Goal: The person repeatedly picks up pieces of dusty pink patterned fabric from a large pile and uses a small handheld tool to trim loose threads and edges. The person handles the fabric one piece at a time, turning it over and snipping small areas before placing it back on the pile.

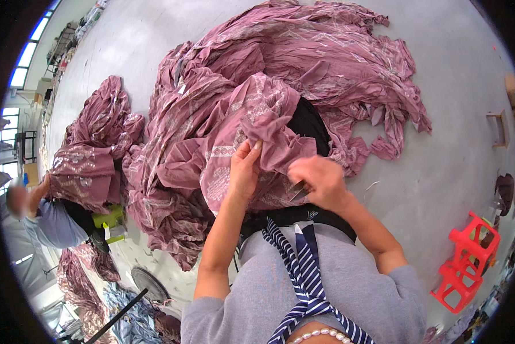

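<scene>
A large heap of mauve cloth with pale patterned bands spreads over my lap and the grey floor. My left hand pinches a raised fold of this cloth between thumb and fingers. Just to the right, my right hand is closed, slightly blurred, around a small dark metal tool. Only part of its blade shows below the fingers; it looks like thread snips. The tool is close to the cloth, but I cannot tell whether they touch. Black fabric shows beneath the cloth, over my leg.
At the left, a co-worker holds up more mauve cloth beside a green stool. A red plastic stool lies at the right. Blue cloth and a round black fan are at lower left. Cardboard boxes stand far right.
</scene>
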`<action>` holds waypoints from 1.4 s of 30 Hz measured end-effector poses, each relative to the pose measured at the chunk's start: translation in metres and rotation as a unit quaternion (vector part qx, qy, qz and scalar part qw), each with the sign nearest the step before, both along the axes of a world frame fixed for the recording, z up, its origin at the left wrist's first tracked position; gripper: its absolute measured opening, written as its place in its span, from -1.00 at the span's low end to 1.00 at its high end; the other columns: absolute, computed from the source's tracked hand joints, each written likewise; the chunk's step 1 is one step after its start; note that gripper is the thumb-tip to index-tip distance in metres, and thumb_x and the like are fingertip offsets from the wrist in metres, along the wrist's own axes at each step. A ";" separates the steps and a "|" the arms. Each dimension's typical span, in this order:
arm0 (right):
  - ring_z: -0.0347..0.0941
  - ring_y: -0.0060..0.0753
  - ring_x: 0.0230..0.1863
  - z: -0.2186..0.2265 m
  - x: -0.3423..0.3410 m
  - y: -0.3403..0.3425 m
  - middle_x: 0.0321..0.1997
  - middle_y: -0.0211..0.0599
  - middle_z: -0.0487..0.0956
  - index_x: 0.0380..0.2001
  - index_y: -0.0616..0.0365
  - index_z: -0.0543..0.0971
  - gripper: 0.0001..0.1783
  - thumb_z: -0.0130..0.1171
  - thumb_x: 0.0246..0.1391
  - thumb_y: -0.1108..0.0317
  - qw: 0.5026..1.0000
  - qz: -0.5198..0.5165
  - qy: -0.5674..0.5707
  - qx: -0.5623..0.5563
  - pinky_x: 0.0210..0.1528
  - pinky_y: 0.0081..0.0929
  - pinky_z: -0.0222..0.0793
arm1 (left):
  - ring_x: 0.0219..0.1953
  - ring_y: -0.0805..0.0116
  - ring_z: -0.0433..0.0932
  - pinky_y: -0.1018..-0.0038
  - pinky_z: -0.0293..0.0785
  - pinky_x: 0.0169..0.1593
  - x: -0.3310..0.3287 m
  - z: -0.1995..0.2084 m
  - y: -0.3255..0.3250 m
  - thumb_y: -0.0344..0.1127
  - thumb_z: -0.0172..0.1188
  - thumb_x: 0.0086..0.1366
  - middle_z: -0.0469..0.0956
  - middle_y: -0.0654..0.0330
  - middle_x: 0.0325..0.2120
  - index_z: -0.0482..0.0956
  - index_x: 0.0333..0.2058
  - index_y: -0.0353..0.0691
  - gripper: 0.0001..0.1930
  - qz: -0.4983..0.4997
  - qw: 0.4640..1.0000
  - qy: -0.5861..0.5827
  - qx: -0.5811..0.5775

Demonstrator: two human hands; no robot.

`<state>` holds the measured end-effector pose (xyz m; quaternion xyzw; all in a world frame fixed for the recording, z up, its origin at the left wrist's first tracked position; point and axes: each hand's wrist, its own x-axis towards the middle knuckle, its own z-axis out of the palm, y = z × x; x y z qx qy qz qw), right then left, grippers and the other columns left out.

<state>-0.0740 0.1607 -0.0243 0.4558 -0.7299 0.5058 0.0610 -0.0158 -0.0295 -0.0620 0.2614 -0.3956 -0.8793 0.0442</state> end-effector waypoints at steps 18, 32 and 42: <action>0.30 -0.82 -0.47 -0.008 -0.084 -0.019 -0.24 -0.46 0.58 -0.08 0.25 0.53 -0.68 0.16 0.09 0.39 0.872 0.140 -0.468 0.041 -0.42 -0.77 0.25 | -0.11 0.45 0.54 0.50 0.46 -0.05 -0.002 0.001 -0.027 -0.35 0.00 0.36 0.54 0.25 -0.11 0.44 -0.01 -0.23 -0.74 0.022 0.997 0.050 0.055; 0.16 -0.87 -0.54 -0.002 -0.059 -0.022 -0.54 -0.68 0.36 -0.36 0.22 0.51 -0.88 0.17 0.10 0.38 0.822 0.135 -0.553 0.020 -0.53 -0.79 0.07 | -0.02 0.36 0.47 0.47 0.38 -0.03 0.000 0.007 -0.025 -0.41 0.16 0.23 0.49 0.19 -0.03 0.42 0.02 -0.21 -0.64 0.087 0.912 -0.027 -0.400; 0.29 -0.84 -0.48 0.015 -0.056 -0.015 -0.46 -0.63 0.44 -0.33 0.22 0.51 -0.86 0.18 0.07 0.38 0.805 0.182 -0.565 0.002 -0.45 -0.78 0.21 | 0.27 0.07 0.17 0.20 0.08 0.26 -0.030 0.059 -0.028 -0.16 0.10 -0.05 0.39 0.12 0.08 0.47 -0.02 -0.19 -0.46 -0.230 0.748 0.221 -0.582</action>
